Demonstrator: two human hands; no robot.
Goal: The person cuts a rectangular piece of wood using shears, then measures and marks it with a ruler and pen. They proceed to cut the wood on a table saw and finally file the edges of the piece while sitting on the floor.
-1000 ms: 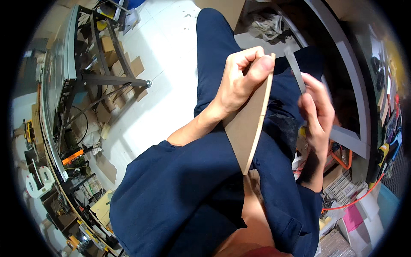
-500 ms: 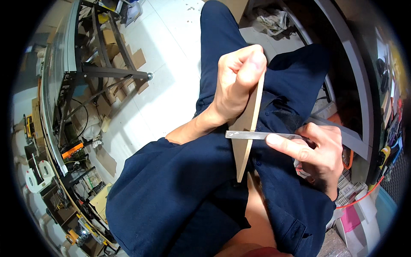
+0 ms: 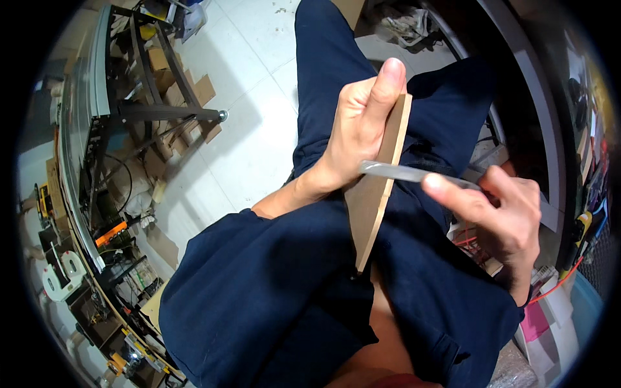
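Note:
A thin wooden board stands on edge above my lap, its narrow pale edge turned up toward me. My left hand is closed around the board's far end, thumb along the upper edge. A small notch shows partway down that edge. In my right hand I grip a flat metal file, forefinger stretched along its top. The file lies crosswise over the board's edge, a little beyond the notch, with its tip near my left wrist. Whether it touches the edge is hard to tell. My right hand hides the file's rear end.
At left stands a dark metal frame with cardboard pieces beneath it. Tools and trays, including a white device, crowd the lower left. A grey curved frame rises at right, near an orange cable. White tiled floor lies between.
My right hand has moved away to the right and the file has shifted farther up the board's edge, now tilted. The board has turned slightly in my left hand's grip.

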